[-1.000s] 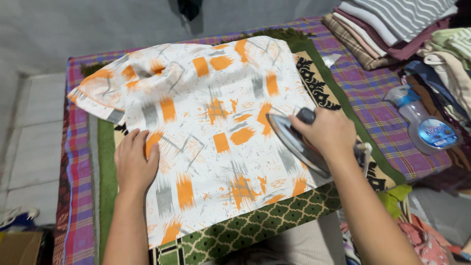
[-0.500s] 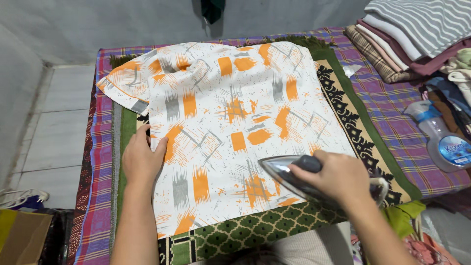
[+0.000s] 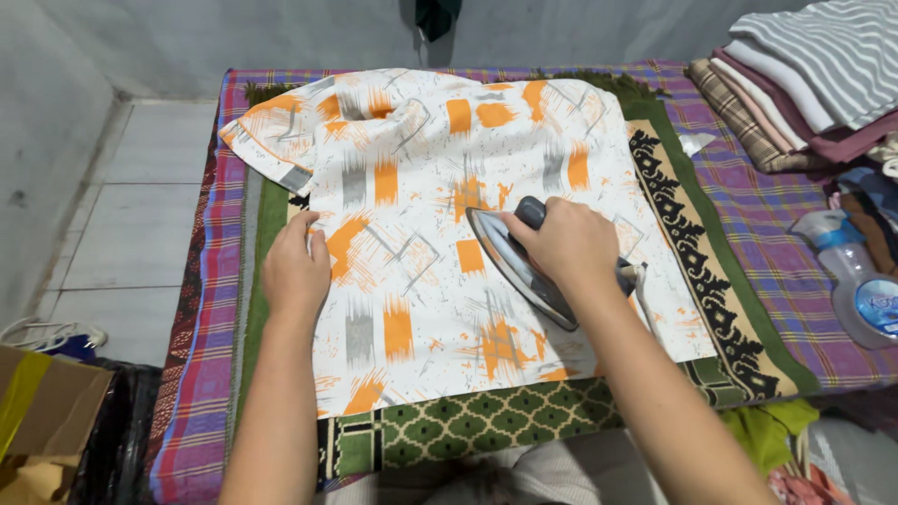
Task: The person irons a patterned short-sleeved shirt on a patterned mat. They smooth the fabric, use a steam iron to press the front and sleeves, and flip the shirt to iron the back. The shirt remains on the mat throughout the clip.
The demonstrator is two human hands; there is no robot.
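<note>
1 white shirt (image 3: pixel 449 243), orange-and-grey blocks, lies flat.

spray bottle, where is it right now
In the head view the spray bottle lies at the far right edge on the purple plaid cloth, just below the stack of folded clothes.

A shirt (image 3: pixel 440 215) is spread on a mat (image 3: pixel 468 425), an iron (image 3: pixel 514 266) set upon it; folded clothes (image 3: pixel 795 84) and a bottle (image 3: pixel 856 281) are seen right.
</note>
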